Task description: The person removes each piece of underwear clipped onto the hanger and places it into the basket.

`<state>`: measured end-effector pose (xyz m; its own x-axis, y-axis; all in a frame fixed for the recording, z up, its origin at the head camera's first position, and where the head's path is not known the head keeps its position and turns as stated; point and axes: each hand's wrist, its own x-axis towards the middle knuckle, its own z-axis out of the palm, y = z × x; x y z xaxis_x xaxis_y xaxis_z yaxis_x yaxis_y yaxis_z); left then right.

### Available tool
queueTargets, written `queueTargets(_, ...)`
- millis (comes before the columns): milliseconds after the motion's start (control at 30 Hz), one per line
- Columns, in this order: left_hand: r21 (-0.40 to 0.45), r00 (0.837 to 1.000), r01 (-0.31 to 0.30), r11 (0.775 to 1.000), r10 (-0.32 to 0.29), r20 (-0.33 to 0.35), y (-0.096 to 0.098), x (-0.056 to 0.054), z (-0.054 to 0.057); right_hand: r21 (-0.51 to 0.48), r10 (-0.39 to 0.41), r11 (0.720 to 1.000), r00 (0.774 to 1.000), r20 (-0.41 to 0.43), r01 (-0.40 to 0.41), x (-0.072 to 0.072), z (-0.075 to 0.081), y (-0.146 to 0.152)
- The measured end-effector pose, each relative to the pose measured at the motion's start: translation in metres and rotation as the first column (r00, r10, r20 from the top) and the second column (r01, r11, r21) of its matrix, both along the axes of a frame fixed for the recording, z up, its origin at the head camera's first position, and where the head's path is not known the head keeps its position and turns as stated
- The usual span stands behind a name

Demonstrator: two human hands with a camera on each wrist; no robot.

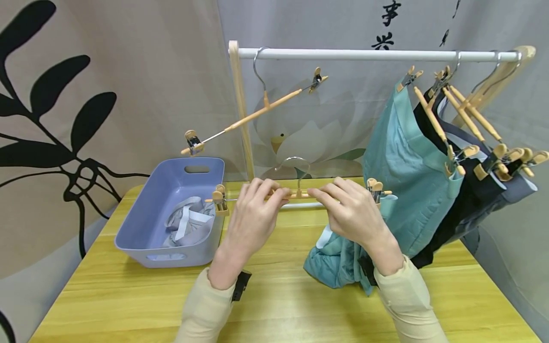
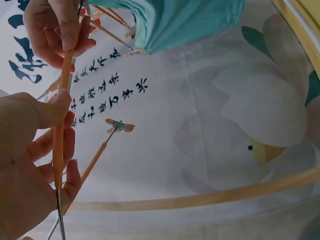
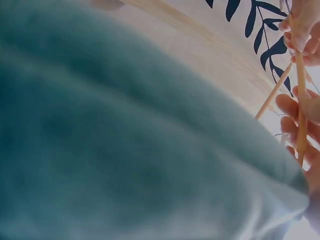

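Note:
Both hands grip the wooden bar of a clip hanger (image 1: 299, 195) held level above the table. My left hand (image 1: 254, 209) curls its fingers and thumb round the bar left of the hook, and my right hand (image 1: 358, 212) pinches it on the other side. The left clip (image 1: 220, 200) of this hanger carries no cloth. Below the right hand is a bunched teal garment (image 1: 336, 262) with a white label, partly hidden by the forearm. Blurred teal cloth (image 3: 125, 140) fills most of the right wrist view. In the left wrist view the bar (image 2: 59, 140) crosses the left fingers.
A blue basket (image 1: 128, 238) at left holds a grey garment (image 1: 190, 221). Behind the hands stands a rack with a white rail (image 1: 356, 55). One bare clip hanger (image 1: 257, 114) hangs tilted at its left; teal shorts (image 1: 399, 157) and dark garments (image 1: 476, 181) hang at its right.

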<state>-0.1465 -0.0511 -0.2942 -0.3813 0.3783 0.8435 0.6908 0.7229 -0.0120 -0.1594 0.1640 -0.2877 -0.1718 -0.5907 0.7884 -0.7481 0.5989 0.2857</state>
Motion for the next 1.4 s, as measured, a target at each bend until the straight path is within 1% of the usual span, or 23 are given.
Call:
queueTargets(100, 0.024, 1.000, 0.006, 1.000, -0.007, 0.017, 0.001, 0.000, -0.001, 0.008, -0.015, 1.000, 1.000, 0.001, 0.015, 0.001, 0.001, 0.000)
queueTargets(233, 0.039, 0.999, 0.017, 0.999, -0.018, 0.027, 0.001, 0.000, -0.003, 0.007, -0.030, 1.000, 1.000, -0.005, 0.030, 0.007, 0.007, 0.003)
queueTargets(300, 0.043, 0.999, 0.023, 0.999, -0.024, 0.023, 0.001, -0.001, -0.004, -0.016, -0.038, 0.999, 0.999, -0.020, 0.038, 0.010, 0.011, 0.006)
queueTargets(367, 0.052, 0.999, 0.028, 0.998, -0.029, 0.018, 0.000, -0.001, -0.006, -0.064, -0.050, 0.997, 0.998, -0.027, 0.048, 0.013, 0.016, 0.012)
queueTargets(433, 0.070, 0.999, 0.036, 0.997, -0.037, 0.014, -0.001, -0.002, -0.007, -0.117, -0.076, 0.990, 0.997, -0.005, 0.075, 0.016, 0.020, 0.018)
queueTargets(467, 0.082, 0.999, 0.040, 0.996, -0.041, 0.012, -0.001, -0.003, -0.007, -0.142, -0.089, 0.986, 0.996, 0.019, 0.091, 0.016, 0.022, 0.022)
queueTargets(533, 0.105, 0.999, 0.049, 0.993, -0.051, 0.010, -0.003, -0.004, -0.008, -0.164, -0.118, 0.978, 0.989, 0.092, 0.132, 0.017, 0.024, 0.030)
queueTargets(633, 0.125, 0.998, 0.056, 0.991, -0.057, 0.004, -0.006, -0.005, -0.008, -0.140, -0.160, 0.971, 0.963, 0.216, 0.193, 0.018, 0.025, 0.041)
queueTargets(767, 0.140, 0.998, 0.055, 0.989, -0.053, -0.013, -0.009, -0.007, -0.008, -0.078, -0.198, 0.968, 0.913, 0.358, 0.240, 0.018, 0.025, 0.048)
queueTargets(867, 0.148, 0.999, 0.049, 0.988, -0.047, -0.018, -0.011, -0.007, -0.008, -0.046, -0.221, 0.963, 0.872, 0.437, 0.267, 0.017, 0.024, 0.049)
queueTargets(967, 0.146, 0.999, 0.043, 0.988, -0.040, -0.020, -0.011, -0.006, -0.008, -0.058, -0.214, 0.959, 0.843, 0.493, 0.277, 0.017, 0.022, 0.049)
queueTargets(1067, 0.143, 0.999, 0.042, 0.989, -0.039, -0.021, -0.012, -0.005, -0.008, -0.110, -0.173, 0.957, 0.829, 0.532, 0.270, 0.017, 0.021, 0.049)
queueTargets(1167, 0.142, 0.999, 0.041, 0.989, -0.039, -0.019, -0.014, -0.003, -0.006, -0.181, -0.115, 0.950, 0.822, 0.557, 0.256, 0.017, 0.020, 0.047)
queueTargets(1267, 0.145, 0.999, 0.042, 0.988, -0.040, -0.020, -0.015, -0.002, -0.005, -0.252, -0.063, 0.935, 0.816, 0.575, 0.250, 0.018, 0.020, 0.046)
queueTargets(1400, 0.147, 0.999, 0.044, 0.988, -0.042, -0.022, -0.015, 0.000, -0.003, -0.311, -0.032, 0.913, 0.806, 0.591, 0.264, 0.019, 0.020, 0.044)
